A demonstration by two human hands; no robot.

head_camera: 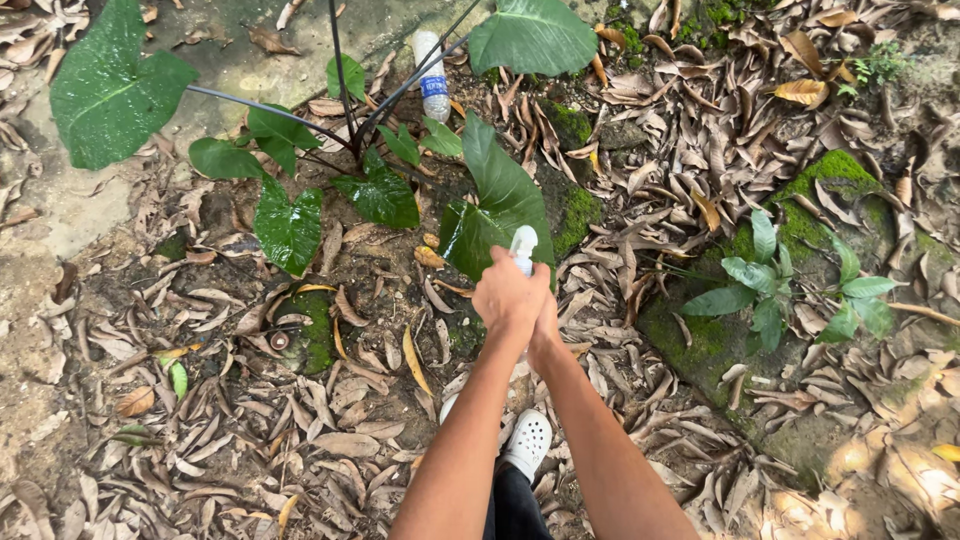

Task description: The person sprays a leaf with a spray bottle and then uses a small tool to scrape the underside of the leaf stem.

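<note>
Head view shows the left hand [507, 293] with fingers curled tight around a white plastic spray bottle [524, 247], the right hand [546, 325] cupped beneath, grip unclear, aimed at the glossy, wet, heart-shaped green leaves [497, 205]; dry, crackly brown leaf litter [300, 430] underfoot could cause a slip.

The hands [520, 300] hide most of the white spray bottle [524, 245].

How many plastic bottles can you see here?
2. A clear plastic bottle with a blue label lies on the ground near the plant's stems. A white spray bottle is gripped in the person's hands; leaf litter may hide others.
</note>
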